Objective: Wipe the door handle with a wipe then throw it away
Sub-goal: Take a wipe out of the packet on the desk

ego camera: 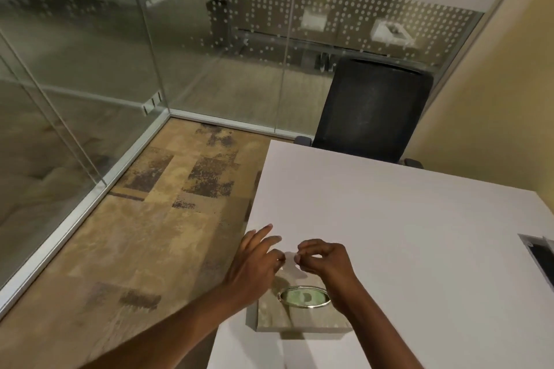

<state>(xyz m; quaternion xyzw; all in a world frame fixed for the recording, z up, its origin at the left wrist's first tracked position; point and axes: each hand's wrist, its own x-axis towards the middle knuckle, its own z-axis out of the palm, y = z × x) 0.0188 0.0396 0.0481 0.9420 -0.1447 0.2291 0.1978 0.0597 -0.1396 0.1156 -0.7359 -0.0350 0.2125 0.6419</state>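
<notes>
A beige tissue box (287,316) with an oval metal-rimmed opening sits at the near left edge of the white table (404,219). Just above the box, a white wipe (289,262) is pinched between both hands. My left hand (254,260) grips its left edge with thumb and forefinger, the other fingers spread. My right hand (323,260) pinches its right edge, fingers curled. The wipe is blurred against the white table. No door handle is in view.
A black mesh office chair (371,111) stands at the table's far end. Glass partition walls (90,69) close off the left and back. Patterned carpet (150,219) lies to the left. A cable cut-out (539,257) sits at the table's right edge.
</notes>
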